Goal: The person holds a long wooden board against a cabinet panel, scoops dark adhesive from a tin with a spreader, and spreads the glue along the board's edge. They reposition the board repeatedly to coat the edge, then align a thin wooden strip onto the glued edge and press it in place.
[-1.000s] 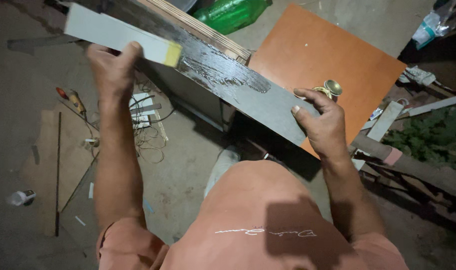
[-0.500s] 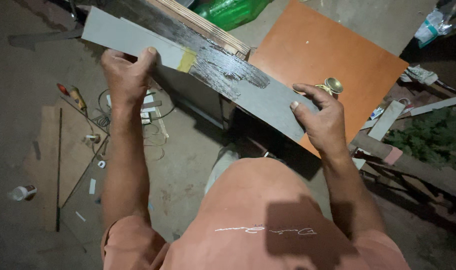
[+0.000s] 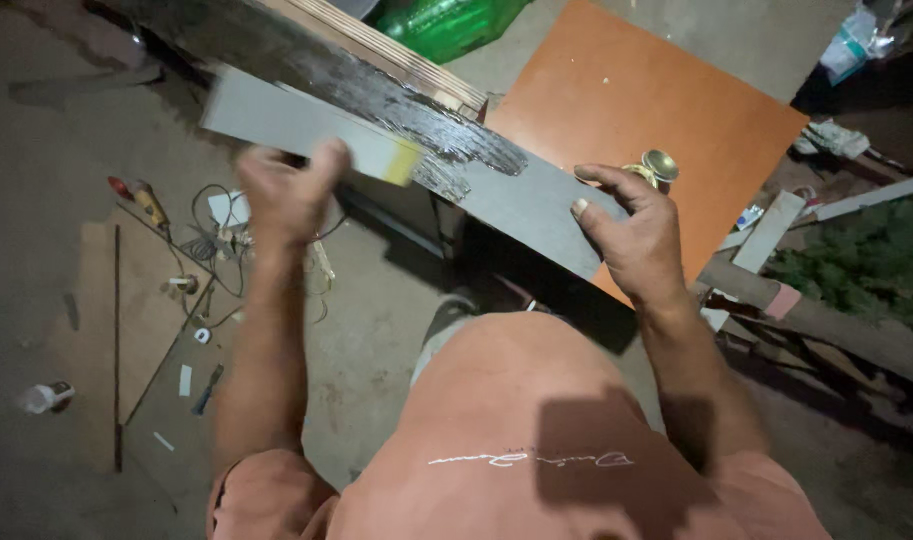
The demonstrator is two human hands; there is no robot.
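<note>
Above the concrete floor (image 3: 376,330) we count one long grey board (image 3: 516,200) smeared with dark glue, its near end clamped in our right hand (image 3: 631,240) fingers, and one pale flat strip (image 3: 306,128) gripped by our raised, blurred left hand (image 3: 281,195), open space below.

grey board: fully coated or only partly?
Partly coated. The grey board is glossy and dark on its upper-left stretch; the end under the right hand is bare matte grey. The left hand holds a flat strip there.
</note>
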